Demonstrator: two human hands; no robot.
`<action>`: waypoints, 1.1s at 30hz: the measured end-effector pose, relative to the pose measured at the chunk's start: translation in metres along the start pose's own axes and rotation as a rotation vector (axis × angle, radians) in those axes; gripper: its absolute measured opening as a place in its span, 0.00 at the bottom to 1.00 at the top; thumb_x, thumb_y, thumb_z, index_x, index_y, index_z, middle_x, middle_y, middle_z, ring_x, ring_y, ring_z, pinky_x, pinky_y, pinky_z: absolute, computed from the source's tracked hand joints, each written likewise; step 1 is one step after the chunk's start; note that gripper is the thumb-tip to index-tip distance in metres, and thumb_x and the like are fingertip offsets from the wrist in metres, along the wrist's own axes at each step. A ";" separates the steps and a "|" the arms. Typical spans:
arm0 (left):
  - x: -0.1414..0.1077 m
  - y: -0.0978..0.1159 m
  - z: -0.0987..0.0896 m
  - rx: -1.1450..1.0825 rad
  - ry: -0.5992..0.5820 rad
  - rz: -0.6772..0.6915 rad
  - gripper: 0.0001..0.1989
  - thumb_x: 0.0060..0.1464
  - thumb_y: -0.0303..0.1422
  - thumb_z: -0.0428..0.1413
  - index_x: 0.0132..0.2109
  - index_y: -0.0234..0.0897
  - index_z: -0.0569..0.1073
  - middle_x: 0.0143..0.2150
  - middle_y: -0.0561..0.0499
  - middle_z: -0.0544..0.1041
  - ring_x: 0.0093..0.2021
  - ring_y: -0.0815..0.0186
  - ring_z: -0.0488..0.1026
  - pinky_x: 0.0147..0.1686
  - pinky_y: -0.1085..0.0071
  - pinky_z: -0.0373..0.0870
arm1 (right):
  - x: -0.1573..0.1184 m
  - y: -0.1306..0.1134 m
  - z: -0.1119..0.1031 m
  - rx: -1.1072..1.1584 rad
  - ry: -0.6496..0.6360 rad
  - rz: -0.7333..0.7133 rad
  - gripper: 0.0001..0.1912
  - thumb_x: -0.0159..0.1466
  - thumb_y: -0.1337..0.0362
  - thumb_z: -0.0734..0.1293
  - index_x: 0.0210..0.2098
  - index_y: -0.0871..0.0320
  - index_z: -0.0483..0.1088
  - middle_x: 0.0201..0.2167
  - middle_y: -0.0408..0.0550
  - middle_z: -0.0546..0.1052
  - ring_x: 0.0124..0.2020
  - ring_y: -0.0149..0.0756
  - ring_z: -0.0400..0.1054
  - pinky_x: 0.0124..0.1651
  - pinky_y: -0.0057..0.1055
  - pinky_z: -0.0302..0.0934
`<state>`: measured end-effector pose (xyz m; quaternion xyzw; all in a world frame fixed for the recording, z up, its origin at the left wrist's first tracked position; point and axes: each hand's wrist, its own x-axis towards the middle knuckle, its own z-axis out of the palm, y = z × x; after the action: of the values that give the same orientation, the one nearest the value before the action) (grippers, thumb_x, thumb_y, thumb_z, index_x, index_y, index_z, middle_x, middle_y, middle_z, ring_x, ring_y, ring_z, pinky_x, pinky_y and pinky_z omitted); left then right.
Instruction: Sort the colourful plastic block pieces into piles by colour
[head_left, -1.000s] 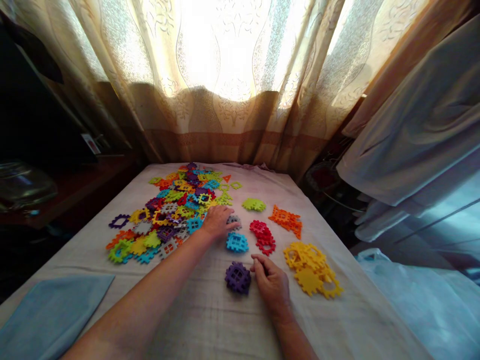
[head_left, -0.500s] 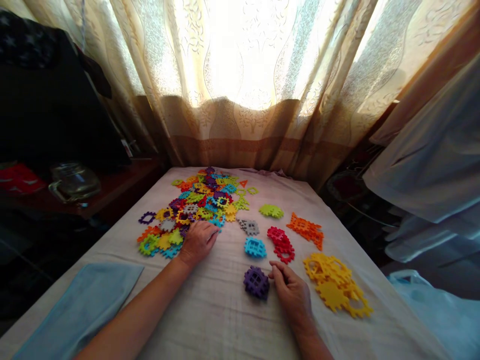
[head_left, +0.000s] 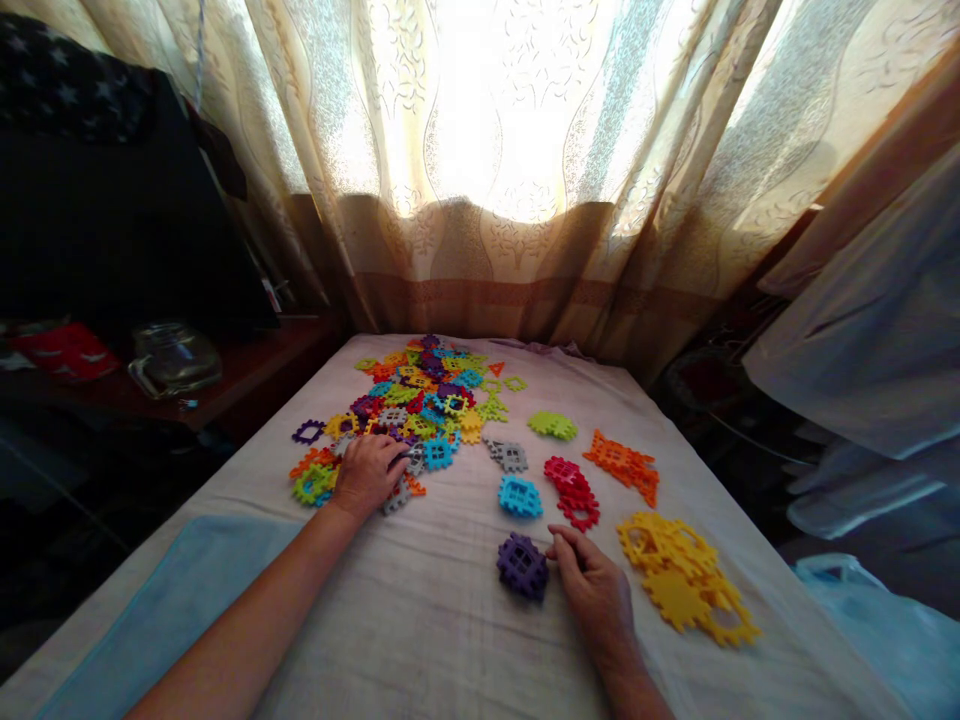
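My left hand [head_left: 369,472] lies over the near side of a mixed pile of colourful plastic interlocking pieces [head_left: 420,400], its fingers apart and touching some of them. Right of its fingertips are grey pieces and a blue square piece [head_left: 439,453]. An orange piece pokes out below. My right hand [head_left: 596,585] rests on the cloth with fingers curled together, nothing visible in them. Its fingertips are beside a small stack of purple pieces [head_left: 522,566]. Past it lie blue pieces [head_left: 519,496], red pieces [head_left: 574,490] and grey pieces [head_left: 510,456].
Yellow pieces [head_left: 679,570] lie right of my right hand, with orange pieces [head_left: 622,462] and green pieces [head_left: 553,425] farther back. A folded blue cloth [head_left: 172,610] lies at the left. A glass jug [head_left: 176,358] stands on a dark side table. Curtains hang behind.
My left hand has moved left across the near side of the pile, uncovering grey, blue and orange pieces. The right hand stays beside the purple stack. The view has shifted slightly.
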<state>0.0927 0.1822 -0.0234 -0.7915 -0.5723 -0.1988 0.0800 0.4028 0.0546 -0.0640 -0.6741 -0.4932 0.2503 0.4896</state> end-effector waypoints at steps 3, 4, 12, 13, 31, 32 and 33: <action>0.004 0.006 0.003 0.027 -0.008 -0.010 0.11 0.57 0.37 0.54 0.44 0.42 0.77 0.43 0.46 0.78 0.46 0.55 0.71 0.49 0.57 0.61 | 0.000 0.000 0.000 0.003 -0.003 0.009 0.22 0.56 0.48 0.62 0.36 0.59 0.78 0.24 0.48 0.80 0.28 0.40 0.76 0.33 0.29 0.71; 0.006 0.008 0.004 0.035 -0.010 -0.012 0.11 0.57 0.37 0.54 0.44 0.41 0.77 0.43 0.46 0.78 0.46 0.54 0.70 0.49 0.56 0.61 | 0.000 0.000 0.000 0.002 -0.003 0.008 0.22 0.56 0.48 0.62 0.36 0.59 0.78 0.24 0.48 0.80 0.29 0.40 0.76 0.34 0.29 0.71; 0.013 0.013 0.000 0.033 -0.028 -0.007 0.09 0.55 0.34 0.54 0.41 0.41 0.78 0.38 0.45 0.79 0.44 0.53 0.71 0.47 0.55 0.60 | -0.001 0.004 0.001 -0.022 0.000 -0.012 0.22 0.58 0.49 0.61 0.37 0.58 0.78 0.24 0.47 0.80 0.28 0.39 0.76 0.34 0.29 0.70; 0.013 0.013 -0.001 0.025 -0.025 -0.012 0.09 0.56 0.33 0.54 0.41 0.41 0.78 0.39 0.45 0.79 0.44 0.52 0.71 0.47 0.55 0.61 | -0.001 0.005 0.002 -0.020 0.003 -0.015 0.21 0.58 0.49 0.62 0.37 0.57 0.78 0.24 0.47 0.80 0.28 0.39 0.76 0.34 0.29 0.70; 0.028 0.065 0.002 -0.379 0.257 0.013 0.04 0.55 0.31 0.56 0.38 0.41 0.76 0.38 0.50 0.80 0.41 0.62 0.75 0.45 0.65 0.69 | 0.000 0.013 0.006 0.003 0.007 -0.033 0.19 0.60 0.51 0.62 0.38 0.56 0.78 0.25 0.46 0.80 0.28 0.38 0.76 0.33 0.28 0.70; 0.031 0.073 0.007 -0.389 0.256 0.017 0.04 0.55 0.30 0.56 0.38 0.41 0.76 0.38 0.50 0.80 0.41 0.62 0.75 0.45 0.65 0.69 | -0.001 0.013 0.006 0.007 0.002 -0.036 0.19 0.60 0.51 0.62 0.37 0.56 0.78 0.25 0.46 0.80 0.28 0.38 0.76 0.33 0.28 0.70; 0.033 0.081 0.011 -0.393 0.248 0.019 0.04 0.56 0.30 0.56 0.38 0.41 0.75 0.38 0.51 0.80 0.41 0.62 0.75 0.46 0.65 0.69 | -0.001 0.013 0.005 0.012 -0.001 -0.037 0.19 0.60 0.51 0.62 0.37 0.56 0.78 0.25 0.46 0.80 0.28 0.38 0.76 0.33 0.28 0.70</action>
<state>0.1801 0.1882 -0.0122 -0.7668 -0.5009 -0.4014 -0.0040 0.4034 0.0555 -0.0777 -0.6620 -0.5043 0.2445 0.4976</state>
